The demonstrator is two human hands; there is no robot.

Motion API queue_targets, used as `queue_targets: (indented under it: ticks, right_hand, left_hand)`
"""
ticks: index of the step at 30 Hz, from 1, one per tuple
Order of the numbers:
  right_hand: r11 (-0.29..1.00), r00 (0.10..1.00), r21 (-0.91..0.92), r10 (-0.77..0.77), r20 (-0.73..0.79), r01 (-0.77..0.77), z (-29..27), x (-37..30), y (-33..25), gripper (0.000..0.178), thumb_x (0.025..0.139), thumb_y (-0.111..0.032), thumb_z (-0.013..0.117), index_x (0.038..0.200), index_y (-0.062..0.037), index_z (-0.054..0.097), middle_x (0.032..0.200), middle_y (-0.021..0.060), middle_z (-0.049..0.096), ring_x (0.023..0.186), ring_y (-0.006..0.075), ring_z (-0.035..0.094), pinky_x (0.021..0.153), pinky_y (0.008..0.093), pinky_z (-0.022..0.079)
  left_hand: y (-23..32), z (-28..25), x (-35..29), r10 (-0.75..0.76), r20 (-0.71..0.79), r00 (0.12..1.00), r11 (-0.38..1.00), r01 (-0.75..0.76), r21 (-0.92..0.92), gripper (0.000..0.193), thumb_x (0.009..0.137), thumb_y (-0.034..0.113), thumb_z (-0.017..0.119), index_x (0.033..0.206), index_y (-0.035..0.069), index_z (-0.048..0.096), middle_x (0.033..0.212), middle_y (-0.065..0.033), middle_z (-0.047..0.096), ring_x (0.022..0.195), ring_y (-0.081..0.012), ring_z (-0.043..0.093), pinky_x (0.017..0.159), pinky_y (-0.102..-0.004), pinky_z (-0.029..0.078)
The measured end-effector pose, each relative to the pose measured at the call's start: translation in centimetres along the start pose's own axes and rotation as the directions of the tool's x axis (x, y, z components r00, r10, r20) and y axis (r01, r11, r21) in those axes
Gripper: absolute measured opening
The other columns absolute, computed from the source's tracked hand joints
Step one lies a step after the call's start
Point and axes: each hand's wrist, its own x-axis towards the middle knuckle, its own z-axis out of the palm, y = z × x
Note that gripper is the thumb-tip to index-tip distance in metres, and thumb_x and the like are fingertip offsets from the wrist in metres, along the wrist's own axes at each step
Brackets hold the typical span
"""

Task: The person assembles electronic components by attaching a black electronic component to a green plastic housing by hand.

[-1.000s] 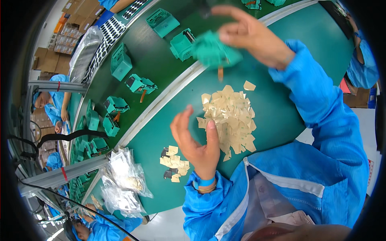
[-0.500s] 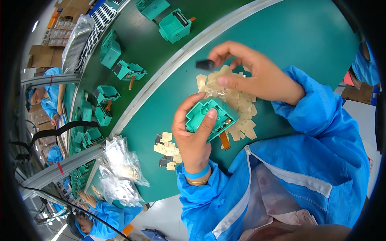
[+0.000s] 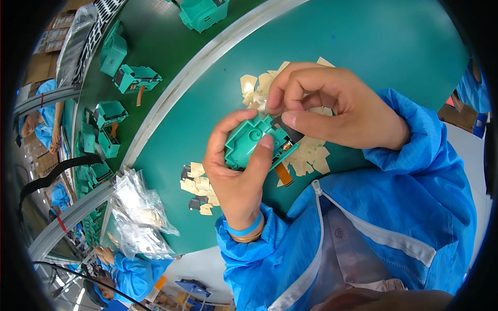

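Note:
My left hand (image 3: 239, 168) is closed around a green plastic housing (image 3: 244, 141), its thumb lying across the open face. An orange flat ribbon cable (image 3: 284, 174) sticks out of the housing's lower right side. Thumb and fingers of my right hand (image 3: 332, 103) pinch a small black piece (image 3: 291, 129) at the housing's upper right edge, where the two appear to touch. Beneath both hands spreads a pile of cream paper pieces (image 3: 311, 158), partly hidden by them.
Cream pieces mixed with black ones (image 3: 198, 187) lie left of my left hand. Clear plastic bags (image 3: 142, 212) sit farther left. Past a pale metal rail (image 3: 194, 65), several green housings (image 3: 137, 79) stand on a dark green belt. Other people in blue (image 3: 137, 272) work at the left.
My right hand has brought the black piece down from above the paper pile to the housing's edge. The left hand still holds the housing. The whole view has shifted slightly.

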Motion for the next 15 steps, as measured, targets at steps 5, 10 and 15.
queue_targets:
  ticks: [5,10,15]
  right_hand:
    - [0.998,0.998,0.002,0.056,0.003,-0.056,-0.1,0.0,0.8,0.01,0.091,-0.008,0.064,0.086,-0.0025,0.057,0.098,0.0056,0.063,0.09,0.0115,0.06,0.081,0.0278,0.053]
    - [0.994,0.995,0.05,0.101,0.014,-0.101,-0.2,0.0,1.1,0.009,0.091,-0.008,0.064,0.088,-0.0018,0.057,0.098,0.0056,0.062,0.091,0.0114,0.06,0.082,0.0276,0.053]
    - [0.993,0.995,0.065,0.102,0.012,-0.102,-0.2,0.0,1.4,0.009,0.092,-0.008,0.063,0.09,-0.0012,0.058,0.098,0.005,0.061,0.09,0.0109,0.059,0.081,0.0269,0.053]
  left_hand:
    - [-0.8,-0.1,0.3,0.015,0.026,1.0,0.999,-0.016,0.04,0.034,0.08,-0.005,0.071,0.113,0.001,0.064,0.098,-0.0048,0.067,0.089,-0.0099,0.063,0.081,-0.0232,0.05]
    - [-1.0,0.0,0.6,0.031,0.02,0.999,0.998,-0.032,0.051,0.035,0.078,-0.005,0.072,0.112,0.001,0.064,0.097,-0.0051,0.068,0.087,-0.0099,0.063,0.079,-0.0234,0.05]
    - [-1.3,0.1,0.6,0.033,0.01,0.999,0.998,-0.033,0.055,0.035,0.078,-0.005,0.072,0.111,0.001,0.064,0.097,-0.0052,0.068,0.088,-0.0098,0.063,0.08,-0.0233,0.05]
